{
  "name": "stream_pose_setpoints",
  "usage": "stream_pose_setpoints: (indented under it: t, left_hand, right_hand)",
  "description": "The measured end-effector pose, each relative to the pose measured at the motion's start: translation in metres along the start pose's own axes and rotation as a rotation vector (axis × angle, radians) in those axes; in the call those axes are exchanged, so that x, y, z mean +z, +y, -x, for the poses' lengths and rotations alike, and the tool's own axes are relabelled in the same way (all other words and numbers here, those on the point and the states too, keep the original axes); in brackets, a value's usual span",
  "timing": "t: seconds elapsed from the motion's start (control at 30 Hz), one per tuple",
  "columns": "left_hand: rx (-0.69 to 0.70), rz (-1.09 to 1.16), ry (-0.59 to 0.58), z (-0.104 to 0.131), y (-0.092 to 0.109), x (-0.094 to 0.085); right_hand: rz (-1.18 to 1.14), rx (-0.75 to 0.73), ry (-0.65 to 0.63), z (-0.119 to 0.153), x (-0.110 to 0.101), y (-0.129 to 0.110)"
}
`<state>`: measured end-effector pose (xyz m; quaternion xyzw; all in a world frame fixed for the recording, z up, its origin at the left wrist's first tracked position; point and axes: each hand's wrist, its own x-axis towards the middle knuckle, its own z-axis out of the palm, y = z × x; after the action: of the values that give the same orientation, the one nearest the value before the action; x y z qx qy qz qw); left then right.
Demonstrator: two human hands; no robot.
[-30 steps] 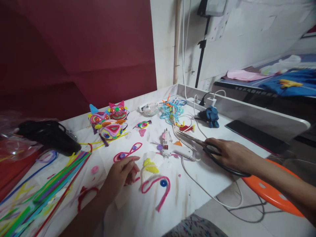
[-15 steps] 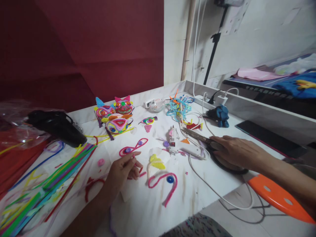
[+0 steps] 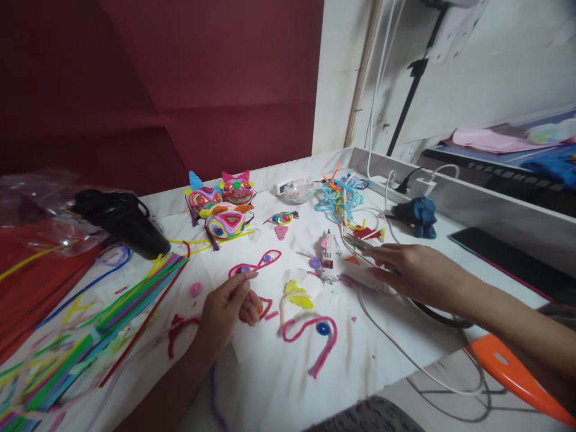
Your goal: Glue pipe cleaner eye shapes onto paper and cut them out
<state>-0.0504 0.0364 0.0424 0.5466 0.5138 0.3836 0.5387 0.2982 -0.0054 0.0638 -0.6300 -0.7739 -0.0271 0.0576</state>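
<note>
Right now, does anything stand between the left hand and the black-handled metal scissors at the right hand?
Yes: the white plastic glue gun lies between the left hand and the black-handled metal scissors, with a yellow leaf-shaped fuzzy piece nearer the left hand.

I can read no text; pale characters (image 3: pixel 515 175) along the far table's dark edge (image 3: pixel 488 167), beyond the right hand (image 3: pixel 418 273), blur.

Craft workspace, pipe cleaners (image 3: pixel 135 300), glue gun (image 3: pixel 330 247)
</note>
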Motion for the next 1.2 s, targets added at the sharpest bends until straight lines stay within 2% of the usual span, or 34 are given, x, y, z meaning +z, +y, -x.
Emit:
stream_pose_setpoints:
  t: [0.17, 0.5, 0.73, 0.9, 1.07, 1.2]
  left_hand:
    - [0.019, -0.016, 0.002, 0.004, 0.002, 0.001]
    - [0.039, -0.052, -0.011, 0.004, -0.001, -0.005]
    - [0.068, -0.040, 0.029, -0.001, -0.010, -0.009]
    - [0.066, -0.026, 0.074, -0.005, -0.014, -0.008]
    - [0.059, -0.008, 0.078, -0.006, -0.014, -0.005]
    - [0.084, -0.043, 0.075, -0.008, -0.021, -0.006]
  right_hand:
    - [-0.111, -0.058, -0.018, -0.026, 0.001, -0.019]
    - [-0.172, -0.107, -0.081, -0.056, 0.002, -0.025]
    - [-0.085, -0.049, -0.112, -0.043, 0.005, -0.020]
    - [-0.056, -0.038, -0.128, -0.028, 0.022, -0.015]
    - [-0.063, -0.023, -0.104, -0.027, 0.042, -0.017]
    - [-0.060, -0.001, -0.054, -0.025, 0.046, -0.018]
